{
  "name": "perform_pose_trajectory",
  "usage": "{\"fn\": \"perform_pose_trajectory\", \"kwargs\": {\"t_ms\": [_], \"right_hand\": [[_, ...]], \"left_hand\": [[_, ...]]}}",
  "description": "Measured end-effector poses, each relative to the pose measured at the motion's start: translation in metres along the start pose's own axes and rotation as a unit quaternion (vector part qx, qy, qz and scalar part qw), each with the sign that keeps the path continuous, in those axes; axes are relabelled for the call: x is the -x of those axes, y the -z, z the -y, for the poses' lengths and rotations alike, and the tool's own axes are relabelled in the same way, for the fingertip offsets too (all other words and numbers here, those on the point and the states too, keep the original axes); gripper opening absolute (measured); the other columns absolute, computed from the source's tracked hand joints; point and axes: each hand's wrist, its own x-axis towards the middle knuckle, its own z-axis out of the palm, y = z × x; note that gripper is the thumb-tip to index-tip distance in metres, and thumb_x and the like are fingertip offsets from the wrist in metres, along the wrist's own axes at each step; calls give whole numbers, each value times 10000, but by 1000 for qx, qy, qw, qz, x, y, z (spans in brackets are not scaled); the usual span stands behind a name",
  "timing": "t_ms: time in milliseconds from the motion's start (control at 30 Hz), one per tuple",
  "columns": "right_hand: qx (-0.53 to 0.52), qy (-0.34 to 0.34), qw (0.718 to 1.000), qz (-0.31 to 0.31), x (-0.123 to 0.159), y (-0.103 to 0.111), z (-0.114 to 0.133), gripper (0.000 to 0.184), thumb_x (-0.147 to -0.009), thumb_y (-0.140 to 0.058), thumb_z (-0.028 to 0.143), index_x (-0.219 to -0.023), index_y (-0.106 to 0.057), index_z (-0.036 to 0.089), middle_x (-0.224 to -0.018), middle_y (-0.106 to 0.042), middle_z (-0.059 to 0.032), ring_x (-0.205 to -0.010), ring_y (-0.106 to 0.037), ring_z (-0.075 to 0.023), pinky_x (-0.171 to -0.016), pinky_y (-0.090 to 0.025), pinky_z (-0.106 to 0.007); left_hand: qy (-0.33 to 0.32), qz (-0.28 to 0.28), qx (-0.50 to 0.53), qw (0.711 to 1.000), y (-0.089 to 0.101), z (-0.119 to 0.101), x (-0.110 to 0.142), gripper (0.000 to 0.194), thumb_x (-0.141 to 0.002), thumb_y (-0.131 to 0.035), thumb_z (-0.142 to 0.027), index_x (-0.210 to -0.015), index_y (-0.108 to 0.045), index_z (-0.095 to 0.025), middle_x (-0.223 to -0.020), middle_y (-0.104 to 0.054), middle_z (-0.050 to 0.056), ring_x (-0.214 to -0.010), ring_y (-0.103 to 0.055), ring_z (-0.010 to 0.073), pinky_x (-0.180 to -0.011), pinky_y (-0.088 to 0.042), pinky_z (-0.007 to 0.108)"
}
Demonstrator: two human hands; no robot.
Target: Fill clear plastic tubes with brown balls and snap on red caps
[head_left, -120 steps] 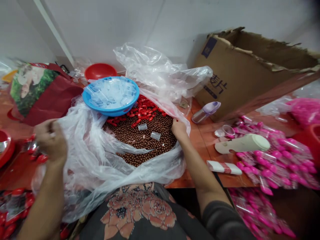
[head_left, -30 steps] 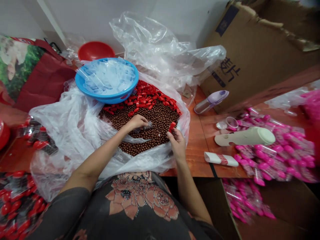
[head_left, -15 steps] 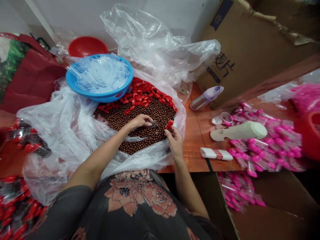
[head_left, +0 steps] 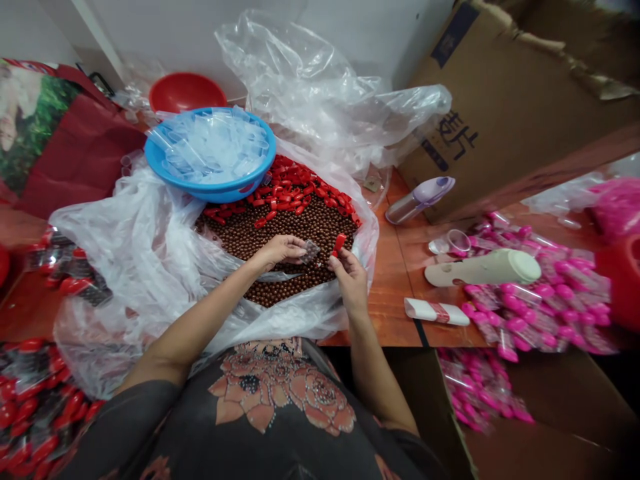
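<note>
Toward the counter's (head_left: 393,320) back left corner leans a red carrier bag (head_left: 87,150), its creased face partly printed. Next comes a glossy blue basin (head_left: 210,195) with a rounded rim, heaped with thin, clear tubes (head_left: 215,143). Crumpled, filmy plastic sheeting (head_left: 145,247) spreads to the counter's front edge and surrounds a bed of smooth, round brown beads (head_left: 275,290), which would probably roll at a nudge.

Over the beads, the left hand (head_left: 281,251) pinches a small clear container (head_left: 311,251); whether it is filled, I cannot tell. It looks light, stiff and rather slippery, best gripped by its side walls. Loose red pieces (head_left: 295,187), hard and shiny, lie behind. The right hand (head_left: 351,275), apart from the left, pinches one red piece (head_left: 339,244) upright; likely light and rigid, it suits a fingertip hold low down.

Rightward stand a ragged-topped cardboard box (head_left: 475,133) near the back edge and slick pink-ended tubes (head_left: 545,310).
</note>
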Motion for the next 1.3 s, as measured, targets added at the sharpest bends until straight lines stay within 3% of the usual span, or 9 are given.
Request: {"fn": "perform_pose_trajectory", "kwargs": {"t_ms": [100, 267, 467, 633, 767, 1133, 1300], "right_hand": [[4, 8, 1000, 1, 1, -2, -1, 372, -827, -646, 425, -1152, -645, 245, -1143, -678, -49, -1039, -627, -206, -894, -532, -389], [-9, 40, 999, 6, 0, -4, 12, 403, -833, -646, 408, -1207, -616, 260, -1158, -667, -47, -1052, -622, -206, -956, -508, -410], [-2, 83, 996, 35, -1, -6, 34, 562, -868, -614, 376, -1403, -447, 362, -1170, -639, -31, -1007, -621, -183, -923, -531, -389], [64, 137, 986, 75, -4, -4, 45, 461, -920, -538, 367, -1379, -491, 371, -1202, -622, -28, -1060, -595, -195, -992, -488, -436], [126, 188, 970, 87, -3, -3, 52, 382, -935, -517, 349, -1313, -567, 347, -1175, -623, -36, -1101, -569, -207, -1040, -440, -459], [85, 123, 987, 65, 6, -7, 47, 370, -945, -485, 391, -1303, -560, 334, -1110, -596, -41, -870, -607, -166, -828, -553, -366], [77, 115, 988, 73, 7, -10, 44, 358, -941, -482, 403, -1275, -582, 323, -1133, -582, -46, -890, -599, -171, -782, -566, -347]], "left_hand": [[-19, 1, 9, 1000, -3, 0, 8, 320, -641, -822, -127, -911, -654, -91, -790, -690, 49, -698, -655, 126, -704, -546, 281], [-132, 4, -16, 991, -8, 3, 15, 366, -622, -830, -176, -931, -646, -111, -873, -691, 39, -775, -647, 129, -785, -513, 295], [-227, -5, -36, 973, -9, 1, 18, 342, -640, -819, -226, -928, -662, -129, -944, -694, 39, -864, -646, 146, -871, -485, 310], [-206, 7, -29, 978, -10, -4, 28, 483, -653, -813, -283, -1095, -684, -137, -1075, -705, 88, -956, -654, 203, -880, -505, 354], [-179, 19, 0, 984, -11, -6, 38, 534, -630, -836, -308, -1110, -681, -132, -1114, -699, 105, -957, -661, 217, -863, -527, 362], [-148, 21, 66, 987, -7, 2, 45, 482, -632, -848, -275, -1057, -669, -133, -1057, -700, 94, -931, -659, 183, -832, -553, 336], [-140, 21, 91, 986, -7, 5, 47, 460, -660, -828, -239, -1074, -653, -139, -1061, -694, 95, -915, -663, 170, -822, -557, 317]]}}
